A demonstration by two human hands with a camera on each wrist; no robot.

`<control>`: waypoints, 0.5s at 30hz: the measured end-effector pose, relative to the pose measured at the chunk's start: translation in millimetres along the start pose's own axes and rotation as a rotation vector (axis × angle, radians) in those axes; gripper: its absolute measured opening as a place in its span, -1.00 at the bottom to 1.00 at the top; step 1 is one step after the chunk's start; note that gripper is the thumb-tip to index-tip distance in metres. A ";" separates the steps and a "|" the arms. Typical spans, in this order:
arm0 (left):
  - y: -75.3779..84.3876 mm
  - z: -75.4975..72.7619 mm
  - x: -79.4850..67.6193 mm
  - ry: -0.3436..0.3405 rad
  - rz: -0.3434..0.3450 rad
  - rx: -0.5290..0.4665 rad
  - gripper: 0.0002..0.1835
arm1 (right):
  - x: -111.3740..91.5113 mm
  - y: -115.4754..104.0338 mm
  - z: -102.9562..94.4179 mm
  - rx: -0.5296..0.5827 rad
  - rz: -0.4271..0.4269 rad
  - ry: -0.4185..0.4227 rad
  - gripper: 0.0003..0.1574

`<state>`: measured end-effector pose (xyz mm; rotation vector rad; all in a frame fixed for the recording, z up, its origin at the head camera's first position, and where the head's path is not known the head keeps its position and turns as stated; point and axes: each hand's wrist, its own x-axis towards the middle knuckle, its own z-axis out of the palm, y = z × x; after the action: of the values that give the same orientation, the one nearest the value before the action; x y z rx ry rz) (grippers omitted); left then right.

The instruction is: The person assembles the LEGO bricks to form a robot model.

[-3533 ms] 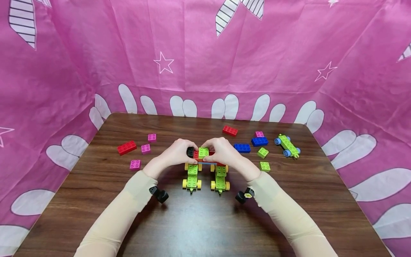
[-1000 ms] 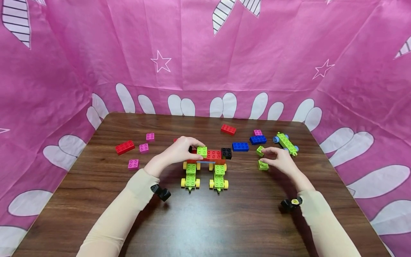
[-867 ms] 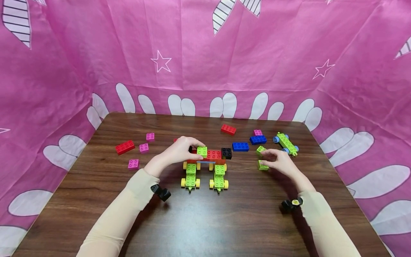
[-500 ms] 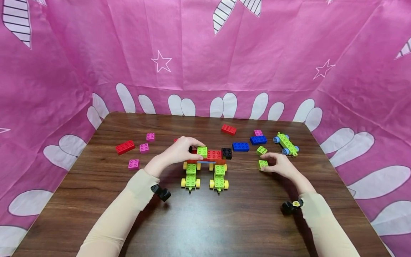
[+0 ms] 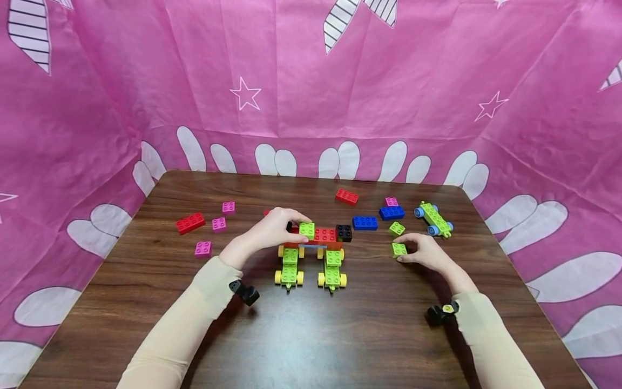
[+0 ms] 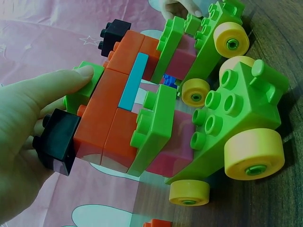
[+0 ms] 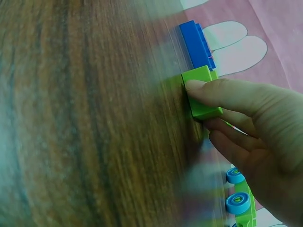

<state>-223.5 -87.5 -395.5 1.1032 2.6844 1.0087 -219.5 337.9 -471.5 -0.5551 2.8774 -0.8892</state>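
Observation:
My left hand [image 5: 269, 232] pinches a lime green brick [image 5: 307, 230] on top of a toy-brick build. Red bricks [image 5: 324, 235] bridge two lime wheeled bases with yellow wheels [image 5: 299, 277]; a black brick [image 5: 344, 233] sits at the right end. The left wrist view shows another black brick [image 6: 57, 139] by the palm, pink bricks [image 6: 176, 142] within the supports and a blue strip [image 6: 133, 81] under the red ones. Off to the right, my right hand [image 5: 431, 254] pinches a loose lime green brick [image 5: 399, 249], thumb on its near side; the fingertips behind are partly hidden.
Beyond the right hand lie another lime brick [image 5: 397, 228], blue bricks [image 5: 365, 223], a pink brick [image 5: 391, 201] and a lime car base with blue wheels [image 5: 435, 219]. Red bricks [image 5: 190, 223] and pink bricks [image 5: 203, 248] lie at left. A pink curtain [image 5: 301, 81] surrounds the table.
My right hand has left the build and moved right to the loose lime brick, its fingers settling around it in the last second. The left hand stays on the build.

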 end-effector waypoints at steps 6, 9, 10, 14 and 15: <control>0.2 0.7 0.0 0.003 0.002 0.001 -0.57 | -0.7 -3.6 1.0 -0.010 -0.002 0.010 -0.52; 0.1 0.9 -0.3 0.000 0.004 0.001 -0.57 | -0.9 -8.6 1.8 -0.011 -0.001 0.019 -0.53; 0.2 0.8 -0.3 0.001 0.004 0.002 -0.57 | -0.6 -10.9 2.1 -0.013 -0.007 0.022 -0.53; 0.5 0.6 -0.7 0.001 0.006 -0.005 -0.57 | 2.4 -23.6 3.7 0.002 -0.040 0.032 -0.53; 0.9 0.4 -0.8 0.002 0.005 -0.006 -0.57 | 3.4 -27.5 4.0 0.008 -0.049 0.036 -0.53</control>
<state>-222.3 -87.4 -395.4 1.1092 2.6799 1.0189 -213.2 313.5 -459.4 -0.6176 2.9029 -0.9259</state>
